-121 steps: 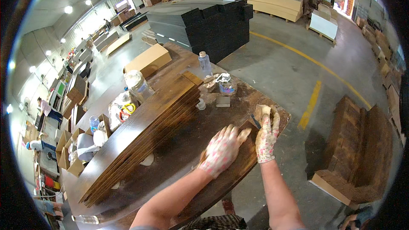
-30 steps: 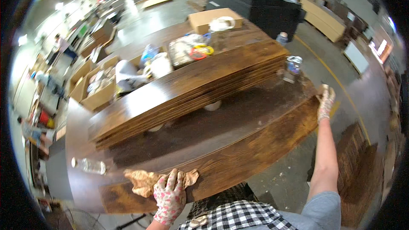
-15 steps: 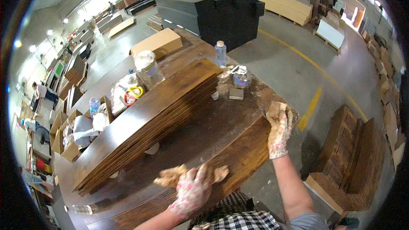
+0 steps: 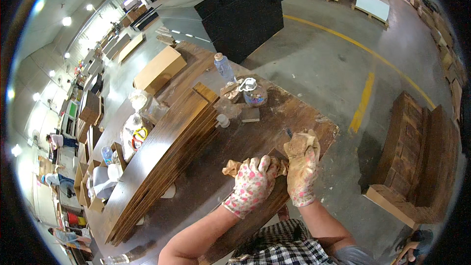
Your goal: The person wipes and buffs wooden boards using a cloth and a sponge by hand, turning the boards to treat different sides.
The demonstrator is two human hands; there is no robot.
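Note:
My left hand (image 4: 252,184), in a white glove with pink spots, is closed on a crumpled brown rag (image 4: 231,168). It presses the rag onto a dark brown wooden board (image 4: 262,218) near the board's right end. Close beside it, my right hand (image 4: 300,174) wears a similar glove, heavily stained brown. Its curled fingers grip the end of the board, though the fingertips are partly hidden. Both forearms cover much of the board's near part. To the left lies a neat stack of similar brown boards (image 4: 164,159).
Beyond my hands stand a clear jar (image 4: 255,97), a bluish bottle (image 4: 224,67) and a small grey block (image 4: 250,115). Scissors (image 4: 139,138) and a cardboard box (image 4: 159,69) lie past the stack. More brown boards (image 4: 407,162) stand on the floor at right. People work at far left.
My left hand has slid the rag rightward along the board, up close to my right hand. My right hand stays at the board's end. The whole view has turned and shifted.

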